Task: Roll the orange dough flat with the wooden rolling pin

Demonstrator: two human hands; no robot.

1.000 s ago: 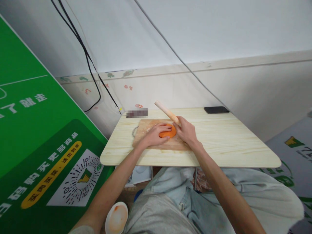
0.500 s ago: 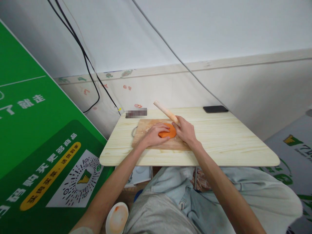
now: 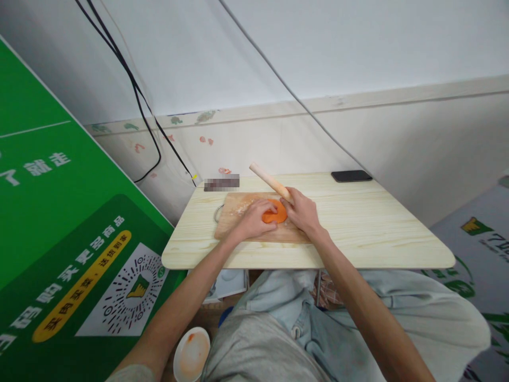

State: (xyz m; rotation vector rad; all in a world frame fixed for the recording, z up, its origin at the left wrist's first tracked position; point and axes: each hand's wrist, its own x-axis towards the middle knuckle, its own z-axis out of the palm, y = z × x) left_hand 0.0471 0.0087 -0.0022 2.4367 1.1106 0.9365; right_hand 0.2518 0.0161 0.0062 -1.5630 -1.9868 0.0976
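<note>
The wooden cutting board [image 3: 225, 225] lies on the left half of the pale wood-grain table [image 3: 382, 228], nearer the left edge than the right, with a metal ring handle [image 3: 217, 214] at its left end and white powder scattered over its surface. On the board, right of its middle, is a flat, round piece of orange dough [image 3: 280, 212], partly covered by the person's left hand [image 3: 257, 217]. That hand lies with fingers loosely curled over the dough's left side and thumb by its near edge, a gap showing between them; whether it pinches the dough or merely rests there I cannot tell. The right hand [image 3: 303, 211] is closed around the near end of a slim rolling pin [image 3: 268, 179], whose other end slants up toward the table's far edge; its thumb is right beside the dough's right edge. A black smartphone [image 3: 351, 176] lies at the far right corner of the table, and a pixelated item [image 3: 221, 183] sits by the far left corner. Below the near edge, left of the person's lap, is a stained white bowl [image 3: 192, 353].
</note>
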